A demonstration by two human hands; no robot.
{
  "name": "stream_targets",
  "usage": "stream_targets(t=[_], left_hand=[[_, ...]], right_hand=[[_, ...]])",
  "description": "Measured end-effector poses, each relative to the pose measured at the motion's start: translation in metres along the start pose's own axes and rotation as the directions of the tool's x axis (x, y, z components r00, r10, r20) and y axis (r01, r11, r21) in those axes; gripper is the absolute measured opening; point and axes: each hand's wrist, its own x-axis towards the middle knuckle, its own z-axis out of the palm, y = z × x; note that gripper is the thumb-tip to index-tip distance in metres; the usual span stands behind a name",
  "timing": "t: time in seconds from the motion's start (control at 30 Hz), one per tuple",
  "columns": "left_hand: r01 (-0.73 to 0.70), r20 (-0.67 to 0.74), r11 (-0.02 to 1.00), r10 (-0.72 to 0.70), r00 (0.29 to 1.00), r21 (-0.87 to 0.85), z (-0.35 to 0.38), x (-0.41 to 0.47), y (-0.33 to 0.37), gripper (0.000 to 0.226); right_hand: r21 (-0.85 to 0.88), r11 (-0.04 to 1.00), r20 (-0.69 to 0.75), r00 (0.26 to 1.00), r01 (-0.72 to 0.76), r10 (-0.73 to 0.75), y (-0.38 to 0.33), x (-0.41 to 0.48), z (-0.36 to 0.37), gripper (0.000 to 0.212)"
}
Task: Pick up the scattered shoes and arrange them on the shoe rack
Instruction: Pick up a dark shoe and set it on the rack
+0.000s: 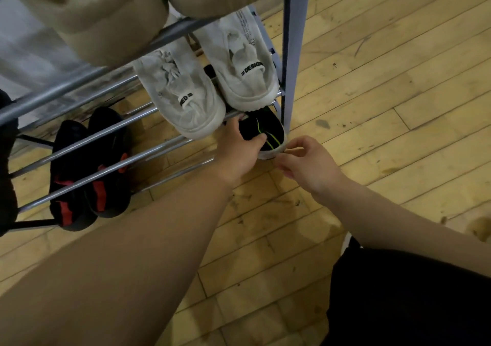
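A black shoe with a green stripe and white sole (268, 135) sits at the right end of the shoe rack's lowest tier, mostly hidden under the white pair. My left hand (239, 146) grips its heel collar from the left. My right hand (305, 162) pinches the white sole edge at the heel. The metal shoe rack (106, 138) has silver bars. Two white sneakers (210, 87) rest on the tier above. A black pair with red patches (87, 170) lies on the low tier at the left.
Tan boots (87, 13) fill the upper tier. The rack's grey upright post (292, 50) stands right beside the black shoe. Wooden plank floor (398, 93) spreads to the right and toward me. My dark-clothed leg (414, 300) is at the lower right.
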Motion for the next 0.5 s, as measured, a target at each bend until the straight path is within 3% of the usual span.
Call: stream_targets(t=[0.07, 0.13, 0.5], left_hand=[[-0.018, 0.08, 0.996, 0.011, 0.997, 0.083, 0.004, -0.001, -0.007, 0.082], [-0.04, 0.097, 0.993, 0.029, 0.995, 0.113, 0.003, -0.002, -0.012, 0.089], [-0.144, 0.074, 0.971, 0.132, 0.989, 0.189, -0.003, 0.012, -0.002, 0.07]], right_hand=[[-0.029, 1.0, -0.03, 1.0, 0.004, -0.004, 0.004, 0.007, 0.003, 0.028], [-0.042, 0.999, -0.055, 0.998, 0.009, -0.011, 0.005, 0.012, 0.007, 0.024], [-0.092, 0.995, -0.125, 0.991, 0.032, -0.044, 0.001, 0.02, 0.02, 0.022]])
